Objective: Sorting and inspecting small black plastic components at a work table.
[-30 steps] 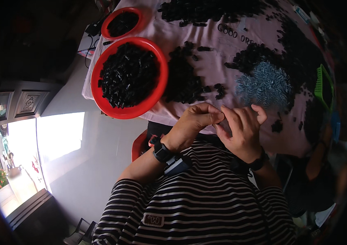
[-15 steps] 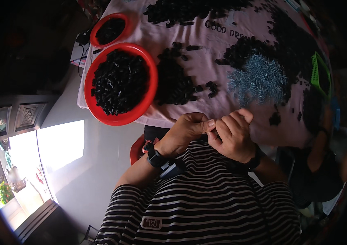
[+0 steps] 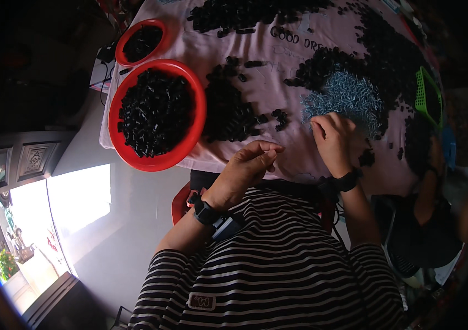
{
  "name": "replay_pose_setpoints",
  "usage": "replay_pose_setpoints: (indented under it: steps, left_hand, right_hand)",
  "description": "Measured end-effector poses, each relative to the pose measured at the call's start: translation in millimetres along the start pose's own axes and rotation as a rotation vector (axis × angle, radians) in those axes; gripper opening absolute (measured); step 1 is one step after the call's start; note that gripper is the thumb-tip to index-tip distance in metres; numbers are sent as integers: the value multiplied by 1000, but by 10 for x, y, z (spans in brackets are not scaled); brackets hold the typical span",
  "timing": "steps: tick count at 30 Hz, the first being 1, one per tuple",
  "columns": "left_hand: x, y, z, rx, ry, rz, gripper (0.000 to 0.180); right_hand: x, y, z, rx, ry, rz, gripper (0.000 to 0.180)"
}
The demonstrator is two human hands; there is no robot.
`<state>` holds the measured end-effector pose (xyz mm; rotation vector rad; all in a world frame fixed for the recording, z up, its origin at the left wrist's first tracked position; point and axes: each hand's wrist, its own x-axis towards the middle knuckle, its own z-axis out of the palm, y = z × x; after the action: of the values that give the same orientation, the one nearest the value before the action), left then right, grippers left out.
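My left hand (image 3: 248, 170) is over the table's near edge, its thumb and forefinger pinched together. Whatever lies between those fingertips is too small to make out. To its right, my right hand (image 3: 333, 140) reaches the near edge of a pile of small silvery-blue screws (image 3: 349, 96). Its fingers are curled with thumb and forefinger close together, and what they hold, if anything, is hidden. Left of the hands, a heap of small black plastic parts (image 3: 226, 113) lies on the pink cloth (image 3: 278, 104), with a few strays (image 3: 279, 118) beside it.
A large red basin (image 3: 198, 126) full of black parts stands at the table's left edge, a smaller red basin (image 3: 162, 36) behind it. More black parts (image 3: 256, 14) spread over the far and right sides. A green basket (image 3: 421, 96) and another person's arm (image 3: 426, 198) are at right.
My hands were together at the near edge, fingertips meeting. Now they are apart: the right has moved forward to the screws, while the left stays near its place, still pinched.
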<state>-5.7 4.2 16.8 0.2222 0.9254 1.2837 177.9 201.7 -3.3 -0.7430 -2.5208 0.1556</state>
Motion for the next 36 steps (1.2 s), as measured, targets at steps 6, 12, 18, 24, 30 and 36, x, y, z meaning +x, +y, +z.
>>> replay_pose_setpoints:
  steps: [6,12,18,24,30,36]
  left_hand:
    - [-61,37,38,132,24,-20,38]
    - [-76,33,39,147,13,4,40]
    - [-61,47,65,193,-22,-9,39]
    - [-36,-20,3,184,-17,-19,38]
    - [-55,21,49,178,-22,-52,36]
    - [-58,17,2,150,-46,-11,43]
  right_hand:
    - [79,52,84,-9,-15,-55,12]
    - [62,240,30,176,-22,125,14]
    - [33,191,89,127,-54,87,14]
    - [117,41,95,5,12,-33,15]
    - [178,4,192,-20,-18,-8,12]
    - [143,64,249,-70,-55,27,10]
